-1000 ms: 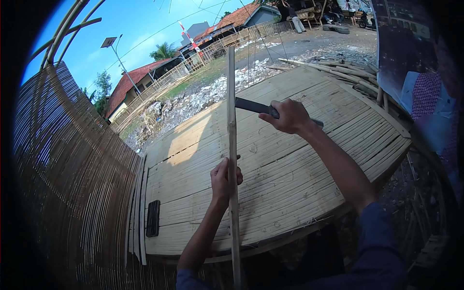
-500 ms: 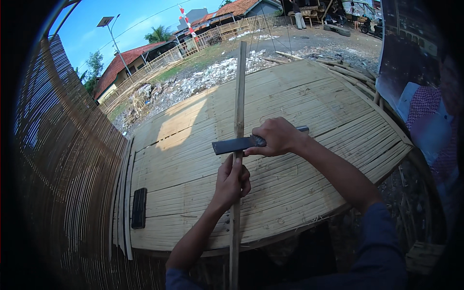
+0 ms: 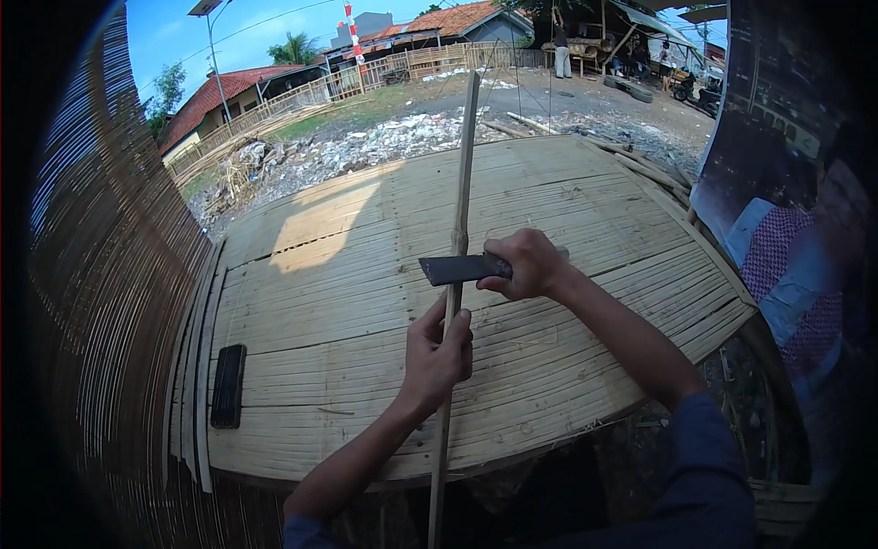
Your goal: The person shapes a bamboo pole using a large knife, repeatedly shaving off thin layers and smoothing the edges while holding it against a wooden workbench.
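A long, narrow bamboo strip (image 3: 465, 174) runs upright through the picture, from far over the platform down to the lower edge. My left hand (image 3: 439, 355) is closed around it below the middle, thumb lying along the strip. Just above that, my right hand (image 3: 523, 265) grips the handle of a broad, dark-bladed knife (image 3: 453, 269). The blade lies crosswise over the strip, just under a thicker joint, its squared tip pointing left. Most of the handle is hidden in my fist.
Beneath my hands is a slatted bamboo platform (image 3: 338, 311). A black phone-like slab (image 3: 229, 386) lies at its left edge beside loose strips (image 3: 194, 375). A woven bamboo screen (image 3: 101, 274) stands left, a printed banner (image 3: 777, 183) right. Poles (image 3: 654, 174) lie beyond the far right edge.
The view has shifted, raising the far yard in sight. The strip leans a little more to the right at its far end. The blade sits slightly farther from my left hand; both grips stay closed.
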Action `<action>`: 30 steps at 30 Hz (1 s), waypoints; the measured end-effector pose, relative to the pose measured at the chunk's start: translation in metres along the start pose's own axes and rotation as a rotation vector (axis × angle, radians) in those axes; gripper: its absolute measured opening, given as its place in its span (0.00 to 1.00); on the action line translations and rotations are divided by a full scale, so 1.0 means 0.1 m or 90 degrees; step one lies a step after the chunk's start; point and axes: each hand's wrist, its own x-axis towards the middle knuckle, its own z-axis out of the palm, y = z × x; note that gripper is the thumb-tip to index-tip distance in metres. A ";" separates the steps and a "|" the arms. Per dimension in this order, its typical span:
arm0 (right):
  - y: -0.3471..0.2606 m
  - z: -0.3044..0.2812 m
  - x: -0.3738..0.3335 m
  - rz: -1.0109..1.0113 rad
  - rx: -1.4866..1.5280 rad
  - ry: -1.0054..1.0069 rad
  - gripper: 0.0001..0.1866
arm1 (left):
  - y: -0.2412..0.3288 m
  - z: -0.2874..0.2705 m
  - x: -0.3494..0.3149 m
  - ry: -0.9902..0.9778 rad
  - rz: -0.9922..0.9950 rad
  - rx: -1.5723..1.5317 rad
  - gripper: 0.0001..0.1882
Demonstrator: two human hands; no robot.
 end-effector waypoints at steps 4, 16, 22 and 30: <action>-0.12 0.07 0.05 0.083 -0.015 0.017 0.32 | 0.02 -0.09 0.08 0.007 -0.013 -0.007 0.13; -0.14 -0.14 0.07 -0.052 -0.003 -0.047 0.32 | 0.02 -0.04 0.00 -0.033 -0.003 0.016 0.09; -0.05 -0.18 0.02 0.012 -0.030 -0.043 0.33 | 0.04 -0.04 0.02 -0.072 -0.059 -0.055 0.12; -0.06 -0.21 0.02 0.093 -0.092 -0.087 0.36 | -0.02 -0.13 0.13 -0.067 -0.087 -0.001 0.17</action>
